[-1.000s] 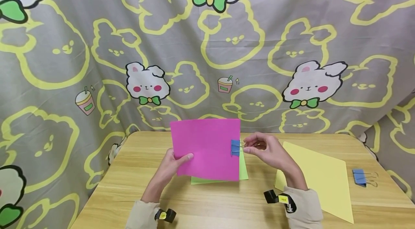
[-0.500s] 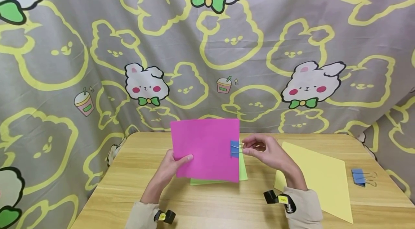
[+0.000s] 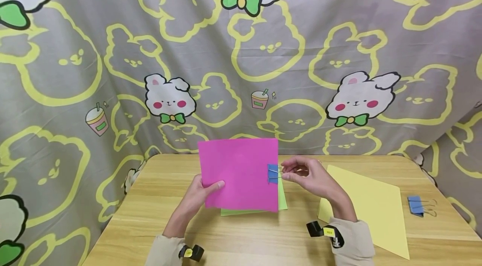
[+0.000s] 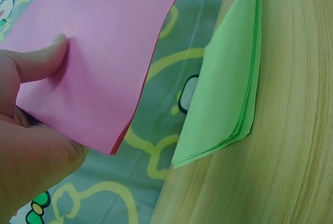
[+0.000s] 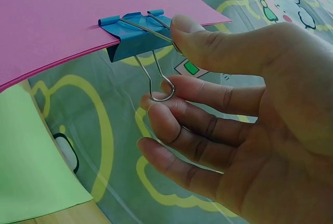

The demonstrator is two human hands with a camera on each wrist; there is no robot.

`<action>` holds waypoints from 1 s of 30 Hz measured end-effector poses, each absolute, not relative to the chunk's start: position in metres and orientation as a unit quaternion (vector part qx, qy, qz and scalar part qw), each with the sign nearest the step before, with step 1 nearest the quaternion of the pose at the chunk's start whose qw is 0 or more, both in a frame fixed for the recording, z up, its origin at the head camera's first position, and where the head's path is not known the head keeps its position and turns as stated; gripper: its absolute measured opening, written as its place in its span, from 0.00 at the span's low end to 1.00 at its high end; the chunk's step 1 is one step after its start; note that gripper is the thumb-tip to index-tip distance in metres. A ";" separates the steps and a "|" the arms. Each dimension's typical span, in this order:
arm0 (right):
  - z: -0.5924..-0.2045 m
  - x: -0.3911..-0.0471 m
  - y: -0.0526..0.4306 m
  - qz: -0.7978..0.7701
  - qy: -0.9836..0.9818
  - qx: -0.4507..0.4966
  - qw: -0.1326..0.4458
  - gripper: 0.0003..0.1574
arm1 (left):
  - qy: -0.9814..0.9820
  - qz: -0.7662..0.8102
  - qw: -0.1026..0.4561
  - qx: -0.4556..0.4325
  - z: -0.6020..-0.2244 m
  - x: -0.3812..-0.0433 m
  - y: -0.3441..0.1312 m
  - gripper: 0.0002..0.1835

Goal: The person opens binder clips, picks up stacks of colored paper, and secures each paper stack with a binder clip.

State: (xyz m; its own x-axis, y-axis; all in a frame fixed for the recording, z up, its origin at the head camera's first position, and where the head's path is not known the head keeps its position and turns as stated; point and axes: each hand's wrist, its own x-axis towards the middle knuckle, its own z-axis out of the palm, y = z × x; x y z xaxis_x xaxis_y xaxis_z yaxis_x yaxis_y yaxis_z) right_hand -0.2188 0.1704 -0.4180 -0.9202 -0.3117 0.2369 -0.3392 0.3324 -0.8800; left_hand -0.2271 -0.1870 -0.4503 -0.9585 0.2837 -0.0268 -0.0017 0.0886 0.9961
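Note:
My left hand point(image 3: 197, 195) grips a stack of magenta paper point(image 3: 237, 172) at its lower left corner, thumb flat across the front. The stack is held up, facing me. On its right edge sits a blue binder clip point(image 5: 136, 35), its jaws over the sheets. With my right hand point(image 3: 310, 176) I pinch the clip's wire handles: the thumb lies on the upper one and fingertips touch the lower one point(image 5: 156, 86), which stands spread away from it. Behind and below the magenta stack lies a stack of light green paper point(image 4: 221, 86), partly hidden in the head view.
Yellow paper point(image 3: 369, 207) lies on the wooden table point(image 3: 241, 241) to the right, partly under my right forearm. Further right rests a second blue binder clip point(image 3: 416, 206), wire handles out. A patterned curtain point(image 3: 226, 57) hangs behind the table's back edge.
Both hands keep their hold on the paper and the clip. The clipped right edge of the magenta stack sits very slightly lower, and the head view has shifted a little.

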 end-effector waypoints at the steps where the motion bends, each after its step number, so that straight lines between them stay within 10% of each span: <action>1: -0.418 -0.219 0.171 0.542 -0.816 0.199 0.013 0.19 | 0.730 0.668 0.107 0.098 -0.450 -0.227 -0.187 0.19; 30: -0.427 -0.224 0.171 0.512 -0.828 0.227 -0.016 0.18 | 0.732 0.667 0.086 0.108 -0.450 -0.235 -0.210 0.15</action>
State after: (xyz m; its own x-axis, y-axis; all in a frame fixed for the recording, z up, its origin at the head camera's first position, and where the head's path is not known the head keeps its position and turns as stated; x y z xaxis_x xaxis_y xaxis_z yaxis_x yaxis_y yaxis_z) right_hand -0.2240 0.1711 -0.4268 -0.8960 -0.3931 0.2064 -0.3602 0.3718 -0.8556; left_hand -0.2353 -0.2098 -0.4496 -0.9618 0.2730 0.0187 0.0442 0.0877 0.9952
